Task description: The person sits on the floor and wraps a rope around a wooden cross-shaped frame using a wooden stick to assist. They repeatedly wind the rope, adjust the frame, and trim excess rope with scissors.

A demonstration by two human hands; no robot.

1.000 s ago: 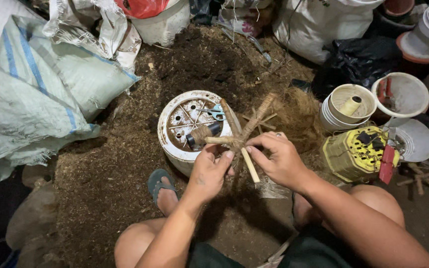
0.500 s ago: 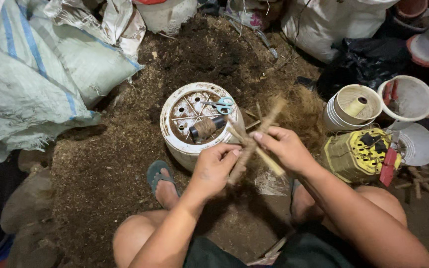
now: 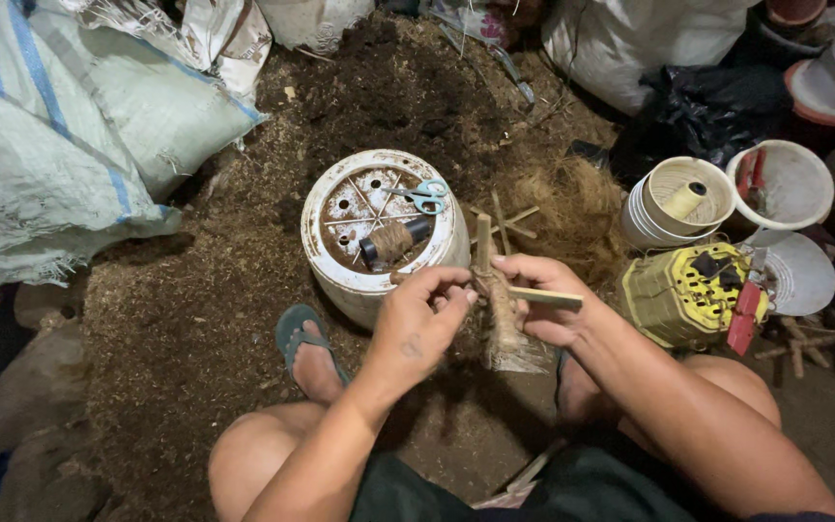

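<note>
Left hand (image 3: 420,324): fingers pinched narrow on the wrapped middle of a bundle of sticks (image 3: 500,300); grip looks light, fingertips only.
Right hand (image 3: 545,302): closed round the same bundle from the far side; one pale stick juts out sideways past the knuckles.
Bundle: held in the air between both hands, above the knees, one stick upright, the fibre-wrapped end hanging down.
Just beyond the hands: an upturned white pot (image 3: 381,237) with a spool of twine (image 3: 393,240) and blue-handled scissors (image 3: 424,195) lying on its base.
Right of the right hand: a yellow crate (image 3: 683,295) on its side, and stacked white pots (image 3: 674,205) behind it.
Ground: loose coir and husk (image 3: 186,319) all round; sacks (image 3: 60,145) well off to the left.
Risk, slip: sticks could splay if either pinch eases before the wrapping is tight.
Risk, poke: the jutting stick sits close to the right wrist.
Risk, loss: anything dropped would vanish in the litter.
</note>
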